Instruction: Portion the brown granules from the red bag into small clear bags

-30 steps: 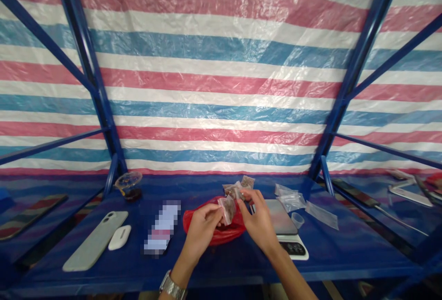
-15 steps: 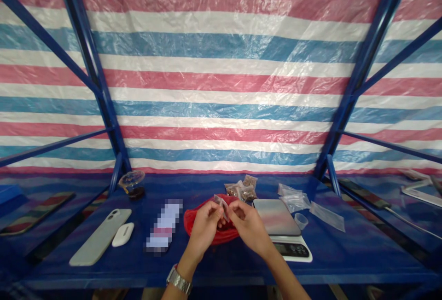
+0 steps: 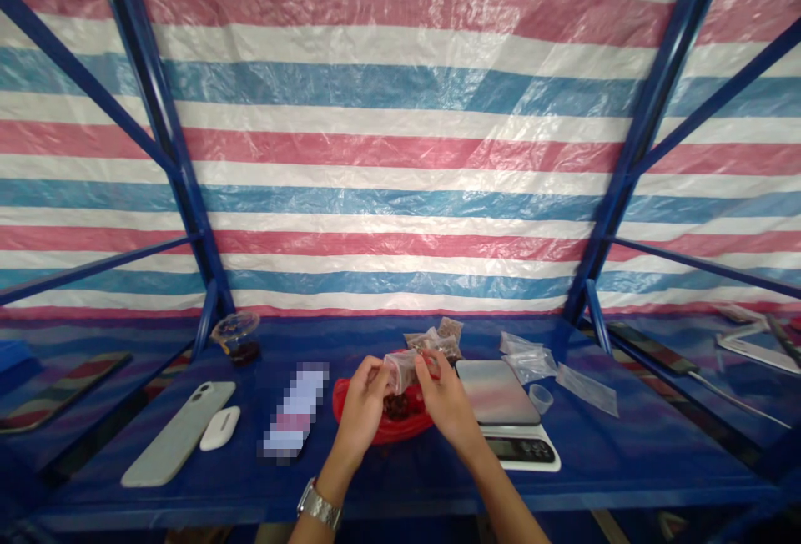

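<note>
Left hand [image 3: 361,410] and right hand [image 3: 447,400] close together, pinching a small clear plastic packet [image 3: 400,371] above a red plastic bag [image 3: 383,431]

A smartphone in a pale grey case [image 3: 178,434] lies on the blue table [image 3: 601,465] beside a white earbud case [image 3: 220,428], with a pixelated, unreadable card [image 3: 294,410] to their right. A clear plastic cup [image 3: 236,337] holding something dark stands at the back, by a blue steel frame [image 3: 169,143] backed with a striped tarpaulin [image 3: 400,152].
</note>
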`<control>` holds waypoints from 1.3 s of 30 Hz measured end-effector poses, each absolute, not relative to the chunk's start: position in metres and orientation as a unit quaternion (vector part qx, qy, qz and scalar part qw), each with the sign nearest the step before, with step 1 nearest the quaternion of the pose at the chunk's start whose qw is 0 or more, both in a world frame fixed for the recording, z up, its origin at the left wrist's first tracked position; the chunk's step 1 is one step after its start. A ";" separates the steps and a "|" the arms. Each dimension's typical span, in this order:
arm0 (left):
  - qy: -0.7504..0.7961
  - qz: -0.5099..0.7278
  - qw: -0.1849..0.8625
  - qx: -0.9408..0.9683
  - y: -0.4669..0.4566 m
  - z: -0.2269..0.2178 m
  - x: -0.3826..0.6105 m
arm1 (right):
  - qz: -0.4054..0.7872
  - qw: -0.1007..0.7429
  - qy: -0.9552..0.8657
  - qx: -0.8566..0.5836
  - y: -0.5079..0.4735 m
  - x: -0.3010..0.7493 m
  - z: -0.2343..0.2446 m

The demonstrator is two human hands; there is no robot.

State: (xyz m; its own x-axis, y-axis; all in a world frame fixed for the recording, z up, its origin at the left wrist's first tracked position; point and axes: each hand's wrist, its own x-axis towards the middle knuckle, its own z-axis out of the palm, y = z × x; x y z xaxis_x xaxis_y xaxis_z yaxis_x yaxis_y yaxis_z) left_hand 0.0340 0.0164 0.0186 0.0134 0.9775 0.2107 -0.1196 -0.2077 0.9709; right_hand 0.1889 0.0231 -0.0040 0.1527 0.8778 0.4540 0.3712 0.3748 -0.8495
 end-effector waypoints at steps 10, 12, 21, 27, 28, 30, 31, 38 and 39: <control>0.514 0.475 0.127 0.703 0.004 0.006 0.029 | 0.105 0.496 -0.627 -0.591 0.019 0.183 0.003; 0.507 0.438 0.104 0.735 -0.001 0.006 0.033 | 0.107 0.443 -0.675 -0.581 0.013 0.181 0.011; 0.585 0.328 0.030 0.741 0.003 -0.011 0.059 | 0.162 0.429 -0.701 -0.547 0.013 0.178 0.016; 0.619 0.360 0.010 0.698 0.011 -0.013 0.071 | 0.088 0.415 -0.688 -0.589 0.005 0.179 0.027; 0.613 0.361 0.017 0.702 0.011 -0.012 0.072 | 0.083 0.417 -0.686 -0.591 0.005 0.180 0.027; 0.596 0.362 0.031 0.716 0.010 -0.010 0.072 | 0.093 0.429 -0.679 -0.588 0.007 0.183 0.025; 0.589 0.362 0.035 0.722 0.009 -0.009 0.073 | 0.106 0.438 -0.675 -0.584 0.008 0.184 0.024; 0.592 0.365 0.035 0.718 0.006 -0.010 0.072 | 0.227 0.475 -0.655 -0.542 0.013 0.184 0.023; 0.593 0.368 0.036 0.715 0.007 -0.010 0.072 | 0.229 0.473 -0.650 -0.549 0.012 0.183 0.025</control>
State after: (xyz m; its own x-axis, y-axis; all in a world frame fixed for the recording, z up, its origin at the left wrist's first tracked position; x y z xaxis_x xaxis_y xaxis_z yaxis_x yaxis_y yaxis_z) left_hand 0.0716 0.0066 -0.0099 0.0253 0.8753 0.4829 0.8218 -0.2932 0.4885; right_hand 0.1829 0.0119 0.0245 0.0511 0.9304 0.3630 0.4967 0.2917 -0.8174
